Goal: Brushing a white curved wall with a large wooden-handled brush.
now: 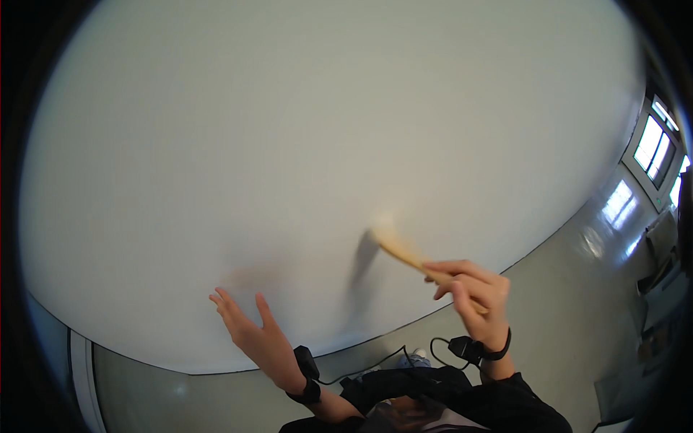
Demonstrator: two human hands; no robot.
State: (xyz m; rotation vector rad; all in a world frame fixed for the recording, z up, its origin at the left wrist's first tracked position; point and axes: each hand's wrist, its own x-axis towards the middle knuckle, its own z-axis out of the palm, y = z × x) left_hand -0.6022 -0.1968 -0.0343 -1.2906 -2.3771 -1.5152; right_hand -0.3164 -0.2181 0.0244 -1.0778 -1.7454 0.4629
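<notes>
Plain white surface (325, 130) fills most of our view, bordered on the near side and on the right by a shiny grey floor (559, 303). Our right hand (482, 292) is closed around the handle of a pale wooden brush (404, 254), fingers and thumb pinching it toward its near end. Our left hand (258, 343) is spread wide with nothing in it, thumb apart from the fingers, beside the near left part of the white surface.

The brush reaches far and to the left from the right hand, over the middle of the white surface. Its far end is blurred, so we cannot tell whether it touches; its shadow (354, 278) begins right beside that end and stretches nearward.

To work the brush well, we would judge a light, steady grip best, with the tip angled low, even strokes that overlap, and the pressure coming from the wrist rather than a stiff arm. Our left hand would do well to stay clear of the stroke.

Further out, a black cable (375, 366) loops between the boxes at our wrists; some slack there should stop it tugging mid-stroke. At the far right, a window (653, 148) throws glare onto the floor.
</notes>
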